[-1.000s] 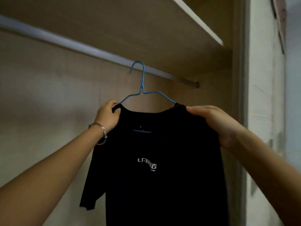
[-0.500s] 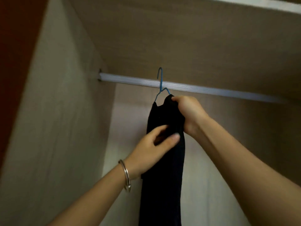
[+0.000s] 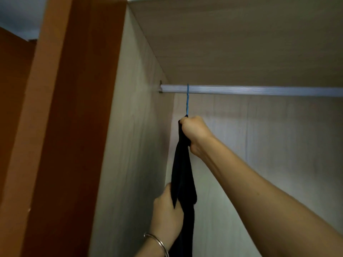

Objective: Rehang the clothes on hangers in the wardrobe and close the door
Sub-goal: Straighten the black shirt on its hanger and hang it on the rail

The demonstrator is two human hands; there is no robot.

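- Head view: the right hand (image 3: 195, 133) is raised with its fingers curled tight round the bunched top of the black T-shirt (image 3: 182, 173), right where the neck of the hanger comes out of the fabric.
- The left hand (image 3: 166, 212) is lower down, close to the bottom edge of the picture. It is clamped on a fold of the same T-shirt, and a flap of cloth drapes over its knuckles.
- A metal bangle (image 3: 157, 242) sits on the left wrist.
- The T-shirt hangs as a narrow, gathered strip between the two hands and runs on below the left hand out of the picture.
- The blue wire hanger (image 3: 187, 101) is seen edge-on. Only its straight neck and hook show above the right fist; its shoulders are hidden inside the fabric.
- The hook crosses the front of the silver clothes rail (image 3: 259, 90) near the rail's left end. Its tip reaches the rail's upper edge. Whether it is fully seated cannot be told.
- The rail runs level under the wardrobe's top shelf (image 3: 241, 43) and is fixed to the pale left side panel (image 3: 130, 145).
- An orange-brown wardrobe door (image 3: 65, 127) stands open at the left.
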